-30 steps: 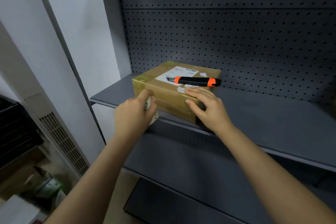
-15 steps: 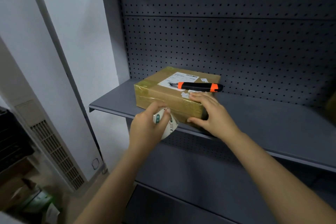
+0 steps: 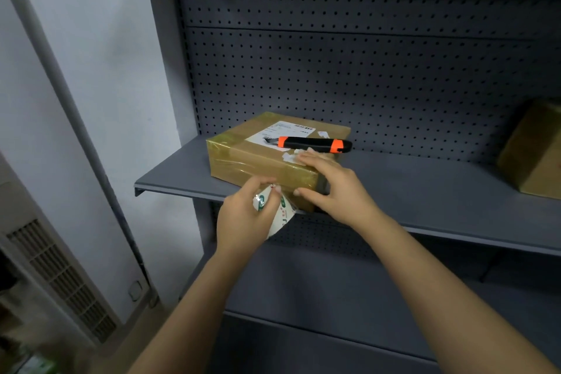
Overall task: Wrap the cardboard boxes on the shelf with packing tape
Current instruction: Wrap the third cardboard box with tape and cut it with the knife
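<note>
A flat cardboard box (image 3: 255, 158), glossy with clear tape and bearing a white label, lies on the grey shelf (image 3: 425, 191) with its near corner over the shelf's front edge. My left hand (image 3: 243, 218) grips a roll of packing tape (image 3: 277, 206) just below that corner. My right hand (image 3: 331, 188) holds the box's near right corner, fingers on top and thumb on the front face. An orange and black utility knife (image 3: 315, 144) rests on top of the box.
A second cardboard box (image 3: 534, 152) stands at the shelf's far right. Dark pegboard (image 3: 364, 76) backs the shelf, and a lower shelf (image 3: 334, 288) juts out beneath. A white wall and a vent grille (image 3: 60, 276) are on the left.
My left hand has carried the tape roll down and to the right along the box's front, to below its near corner. My right hand has stayed on the box corner.
</note>
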`<action>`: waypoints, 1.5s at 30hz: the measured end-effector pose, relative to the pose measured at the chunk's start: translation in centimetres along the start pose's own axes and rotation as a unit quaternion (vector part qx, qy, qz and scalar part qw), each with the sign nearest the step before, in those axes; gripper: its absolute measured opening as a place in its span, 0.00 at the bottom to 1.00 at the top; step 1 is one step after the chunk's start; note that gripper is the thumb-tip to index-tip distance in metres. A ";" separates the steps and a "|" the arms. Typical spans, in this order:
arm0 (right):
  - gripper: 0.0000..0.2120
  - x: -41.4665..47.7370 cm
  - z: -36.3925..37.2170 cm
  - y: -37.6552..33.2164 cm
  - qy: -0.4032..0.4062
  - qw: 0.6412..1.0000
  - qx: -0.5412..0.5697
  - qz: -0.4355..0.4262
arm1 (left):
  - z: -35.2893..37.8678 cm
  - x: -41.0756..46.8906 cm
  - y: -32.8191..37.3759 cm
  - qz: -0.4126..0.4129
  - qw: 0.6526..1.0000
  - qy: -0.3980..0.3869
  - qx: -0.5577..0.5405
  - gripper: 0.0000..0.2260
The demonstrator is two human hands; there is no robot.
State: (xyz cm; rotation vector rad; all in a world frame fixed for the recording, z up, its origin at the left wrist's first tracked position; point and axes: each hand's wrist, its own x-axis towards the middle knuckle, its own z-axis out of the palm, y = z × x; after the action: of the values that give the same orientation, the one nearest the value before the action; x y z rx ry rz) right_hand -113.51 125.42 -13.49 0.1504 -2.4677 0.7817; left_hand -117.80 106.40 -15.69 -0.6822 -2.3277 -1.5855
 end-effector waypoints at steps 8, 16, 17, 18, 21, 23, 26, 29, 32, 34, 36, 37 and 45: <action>0.10 -2.6 2.1 -5.3 0.113 0.991 0.061 0.035 | -1.9 0.0 -1.4 0.018 0.998 -0.017 -0.056 0.04; 0.07 -3.3 4.3 -6.3 0.065 0.971 0.147 0.177 | -2.6 -0.3 -1.7 0.029 0.991 -0.056 -0.118 0.04; 0.05 -3.4 4.2 -6.5 0.074 0.970 0.152 0.177 | -2.6 -0.3 -1.8 0.033 0.990 -0.061 -0.125 0.04; 0.04 -3.4 4.1 -6.6 0.083 0.968 0.156 0.177 | -2.6 -0.3 -1.8 0.037 0.989 -0.065 -0.130 0.05; 0.03 -3.5 3.9 -6.9 0.094 0.968 0.151 0.175 | -2.4 -0.4 -1.9 0.044 0.986 -0.077 -0.143 0.05; 0.03 -3.7 3.9 -6.9 0.092 0.970 0.139 0.178 | -2.3 -0.5 -2.0 0.047 0.984 -0.084 -0.152 0.05; 0.04 -4.0 4.1 -6.9 0.100 0.971 0.125 0.178 | -2.2 -0.5 -2.0 0.047 0.983 -0.091 -0.151 0.06; 0.04 -4.1 4.3 -6.9 0.112 0.973 0.100 0.175 | -2.0 -0.5 -2.2 0.052 0.984 -0.096 -0.143 0.06; 0.04 -4.0 4.3 -6.9 0.133 0.972 0.064 0.181 | -1.9 -0.4 -2.1 0.050 0.982 -0.124 -0.135 0.14; 0.04 -3.9 4.1 -6.7 0.147 0.969 0.052 0.191 | -1.9 -0.4 -2.0 0.040 0.977 -0.150 -0.147 0.20; 0.04 -3.9 3.9 -6.5 0.152 0.966 0.050 0.202 | -1.9 -0.3 -2.1 0.042 0.976 -0.163 -0.137 0.15; 0.04 -4.0 3.8 -6.4 0.151 0.966 0.045 0.206 | -1.9 -0.3 -2.1 0.043 0.977 -0.167 -0.126 0.11; 0.05 -4.5 3.4 -6.5 0.154 0.965 0.036 0.210 | -0.6 -0.3 -1.5 0.035 0.987 -0.149 -0.050 0.15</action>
State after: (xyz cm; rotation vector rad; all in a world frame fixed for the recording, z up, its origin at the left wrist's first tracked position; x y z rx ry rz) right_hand -109.58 117.96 -14.94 -0.4507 -2.1950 0.9851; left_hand -118.34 105.36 -16.76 -1.0795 -2.4050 -1.6775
